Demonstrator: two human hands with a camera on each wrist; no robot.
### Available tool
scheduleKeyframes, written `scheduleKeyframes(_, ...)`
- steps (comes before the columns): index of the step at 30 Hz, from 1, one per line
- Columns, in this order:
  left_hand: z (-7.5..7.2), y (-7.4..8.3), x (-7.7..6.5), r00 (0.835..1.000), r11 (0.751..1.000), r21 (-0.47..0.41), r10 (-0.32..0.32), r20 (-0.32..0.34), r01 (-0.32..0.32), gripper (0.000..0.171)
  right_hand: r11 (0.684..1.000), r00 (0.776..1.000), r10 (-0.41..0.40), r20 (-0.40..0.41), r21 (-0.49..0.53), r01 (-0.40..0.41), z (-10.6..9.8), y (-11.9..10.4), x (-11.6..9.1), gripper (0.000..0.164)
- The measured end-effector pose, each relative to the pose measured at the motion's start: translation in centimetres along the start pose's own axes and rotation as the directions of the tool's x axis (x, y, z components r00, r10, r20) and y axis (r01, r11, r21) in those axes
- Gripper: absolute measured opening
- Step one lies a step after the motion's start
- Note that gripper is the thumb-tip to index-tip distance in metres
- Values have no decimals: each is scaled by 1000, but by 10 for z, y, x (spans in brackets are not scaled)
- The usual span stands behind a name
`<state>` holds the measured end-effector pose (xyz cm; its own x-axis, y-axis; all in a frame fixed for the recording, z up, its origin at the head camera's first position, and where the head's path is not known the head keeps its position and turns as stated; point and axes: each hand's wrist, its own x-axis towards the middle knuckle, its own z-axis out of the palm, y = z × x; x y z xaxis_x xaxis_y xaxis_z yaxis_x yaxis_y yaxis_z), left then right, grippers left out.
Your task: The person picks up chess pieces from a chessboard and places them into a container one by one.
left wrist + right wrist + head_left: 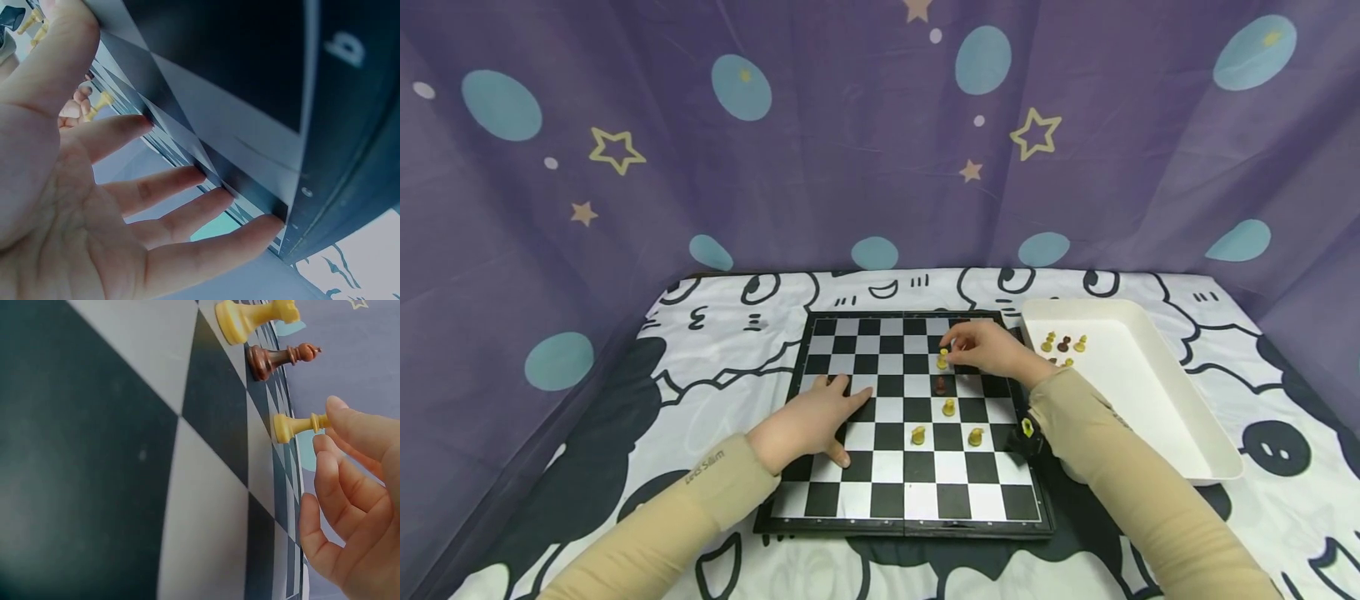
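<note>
Cloth (1206, 337): white w/ blk cartoon print. Printed eyes (762, 288) & sm. open mouth (883, 290): along cloth's far edge. Blk oval w/ two white spots (1276, 437): cloth's R side. Lg. blk patch (602, 433): cloth's L side. Purple curtain (850, 192): hangs behind cloth, w/ folds. Curtain print, above cloth: lt.-blue ovals (983, 60), yellow outline stars (1042, 122), solid peach stars (971, 171), white dots (936, 36).

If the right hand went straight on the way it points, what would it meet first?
The right hand, pinching the yellow piece, has a free-looking way across the chessboard to its far rim, possibly passing over it; height is unclear.
</note>
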<state>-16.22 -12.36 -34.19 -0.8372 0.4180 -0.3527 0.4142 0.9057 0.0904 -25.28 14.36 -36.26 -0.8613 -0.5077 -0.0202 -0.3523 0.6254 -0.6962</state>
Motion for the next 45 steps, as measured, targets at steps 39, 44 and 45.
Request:
scheduleKeyframes(39,3,-1,2,1000,1000,7,20,-14,-20,99,1000,999,22,23,15,-23,9,-2,3,17)
scheduleKeyframes(44,3,-2,2,1000,1000,15,20,-20,-19,100,1000,1000,8,4,16,-8,5,-6,1,16)
scheduleKeyframes(45,2,-2,2,1000,1000,15,20,-19,-20,100,1000,1000,3,1,19,-3,5,-6,1,16)
